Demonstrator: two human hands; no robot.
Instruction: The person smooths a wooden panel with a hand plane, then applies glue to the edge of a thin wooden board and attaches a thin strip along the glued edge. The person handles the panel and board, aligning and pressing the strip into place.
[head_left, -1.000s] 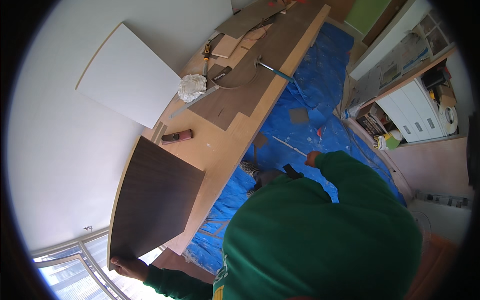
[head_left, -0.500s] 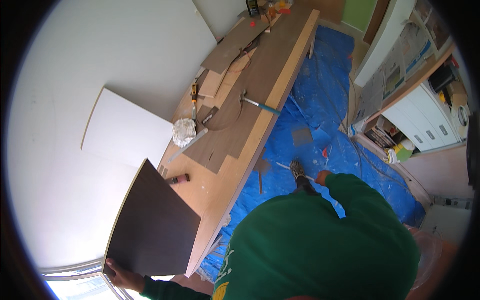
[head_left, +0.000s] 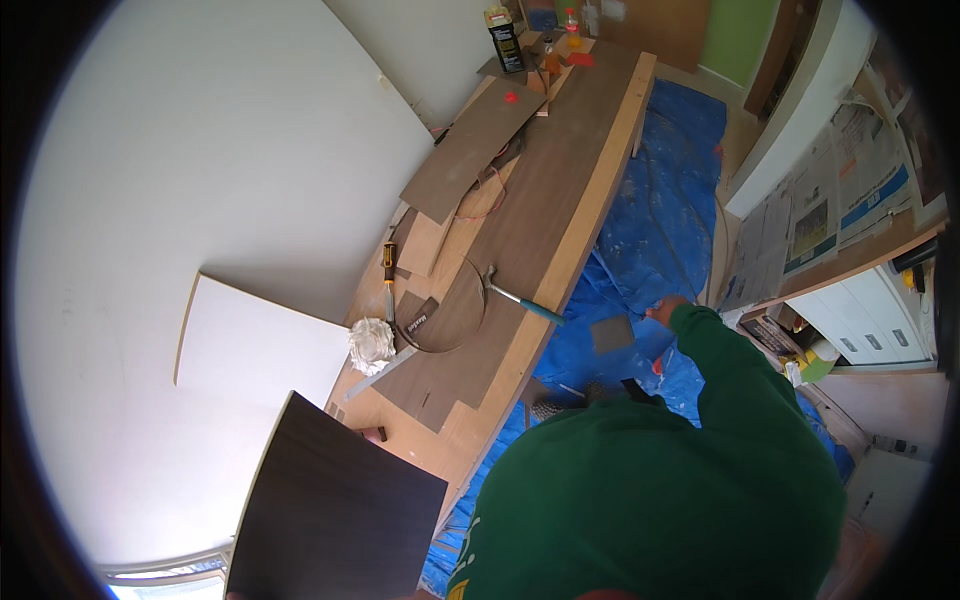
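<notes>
A dark brown board (head_left: 340, 505), white on its back with a pale edge, stands tilted at the lower left, against the table's near end. Only a sliver of my left hand (head_left: 234, 596) shows at its bottom edge, still on the board. My right hand (head_left: 668, 310) reaches out to the right over the blue sheet, near a grey-brown square piece (head_left: 611, 334). Its fingers are small and partly hidden, so I cannot make out whether it holds anything. A thin pale strip (head_left: 571, 390) shows beside my shoe.
On the long wooden table (head_left: 445, 450) lie a hammer (head_left: 525, 301), a chisel-like tool (head_left: 389, 270), a metal ruler (head_left: 382, 374), a crumpled white bundle (head_left: 371, 346) and loose veneer sheets (head_left: 480, 140). A white panel (head_left: 255, 335) leans on the wall. Shelves (head_left: 860, 320) stand at right.
My view has shifted, so the table and board sit lower. My right hand has moved forward, away from the pale strip it was at. My left hand has mostly left the picture.
</notes>
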